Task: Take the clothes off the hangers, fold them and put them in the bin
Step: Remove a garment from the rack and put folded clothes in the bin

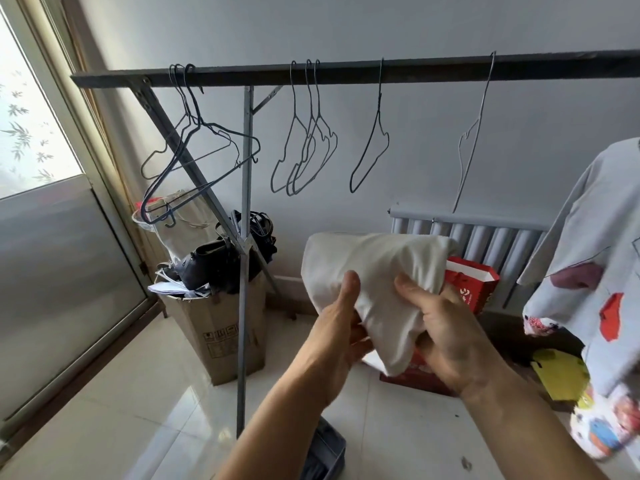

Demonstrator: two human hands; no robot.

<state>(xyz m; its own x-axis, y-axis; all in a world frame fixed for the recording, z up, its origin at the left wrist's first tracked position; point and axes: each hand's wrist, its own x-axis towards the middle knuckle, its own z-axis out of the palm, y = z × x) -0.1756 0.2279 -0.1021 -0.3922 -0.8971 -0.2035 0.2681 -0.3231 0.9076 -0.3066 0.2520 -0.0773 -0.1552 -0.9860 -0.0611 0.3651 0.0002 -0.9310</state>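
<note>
White garment (374,268), bunched and part-folded, held mid-air below rail (346,72). Left hand (341,336) grips its lower left, right hand (440,327) its lower right, thumbs on top. Grey bin (327,452) on floor beneath, nearer left forearm; next move likely downward.

A window (31,126) lights the grey wall (346,26), ribbed radiator (485,237) and glossy tiled floor (138,393).

The white cloth (374,271) is hiding most of the fingers of your left hand (337,327) and right hand (446,337), both gripping it. Your left forearm (277,420) is covering part of the grey bin (329,450), and the bottom edge is cutting it off. The right edge is cropping the patterned garment (588,237). The cardboard box (221,334) is showing print too small to read.
</note>
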